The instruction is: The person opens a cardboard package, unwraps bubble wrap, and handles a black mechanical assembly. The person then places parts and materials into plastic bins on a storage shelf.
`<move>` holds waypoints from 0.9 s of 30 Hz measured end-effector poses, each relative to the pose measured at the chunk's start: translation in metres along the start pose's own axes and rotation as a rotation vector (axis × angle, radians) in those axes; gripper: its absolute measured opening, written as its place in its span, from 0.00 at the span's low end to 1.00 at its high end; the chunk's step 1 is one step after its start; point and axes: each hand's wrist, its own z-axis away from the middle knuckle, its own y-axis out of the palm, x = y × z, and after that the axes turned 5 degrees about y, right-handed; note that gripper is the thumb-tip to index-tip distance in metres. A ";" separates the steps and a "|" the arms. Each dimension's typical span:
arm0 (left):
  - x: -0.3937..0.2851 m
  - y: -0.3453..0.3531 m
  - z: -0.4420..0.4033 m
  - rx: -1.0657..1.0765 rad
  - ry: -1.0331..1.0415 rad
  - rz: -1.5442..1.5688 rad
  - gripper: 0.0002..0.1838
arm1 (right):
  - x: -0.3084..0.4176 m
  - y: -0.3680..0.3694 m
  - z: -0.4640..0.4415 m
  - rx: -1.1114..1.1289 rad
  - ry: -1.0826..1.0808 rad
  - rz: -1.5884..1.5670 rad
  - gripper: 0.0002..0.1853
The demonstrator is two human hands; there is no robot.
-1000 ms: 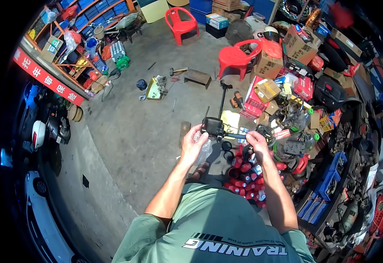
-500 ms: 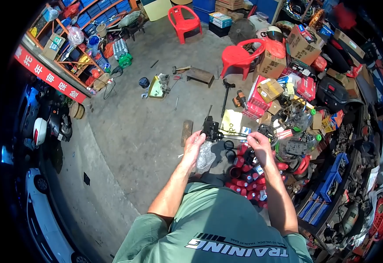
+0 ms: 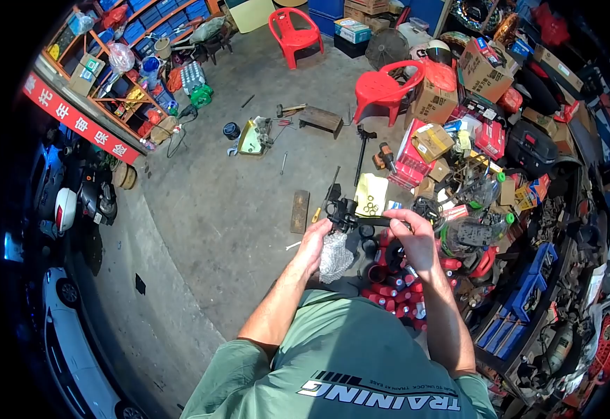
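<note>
A black brake lever assembly, with a chunky clamp body and a long thin lever, is held in front of my chest. My left hand is closed around the left side of its body. At the other end, my right hand has its thumb and fingers at the lever's tip, pinching it. Crumpled bubble wrap shows just below the body, beside my left hand. Behind the assembly a screwdriver with a yellow handle lies on the floor, and a yellow sheet carries several small rings.
Red bottles stand close below my right hand. A wooden block, a low bench, a parts tray and a drill are on the floor ahead. Boxes crowd the right; a red chair stands behind.
The lever assembly has turned in my hands, so its clamp side now shows. My right hand has shifted slightly, its fingers more extended along the lever's end. More bubble wrap is visible.
</note>
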 end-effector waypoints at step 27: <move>-0.005 -0.008 -0.011 0.028 0.160 0.039 0.14 | -0.025 -0.003 0.000 0.001 -0.004 -0.063 0.13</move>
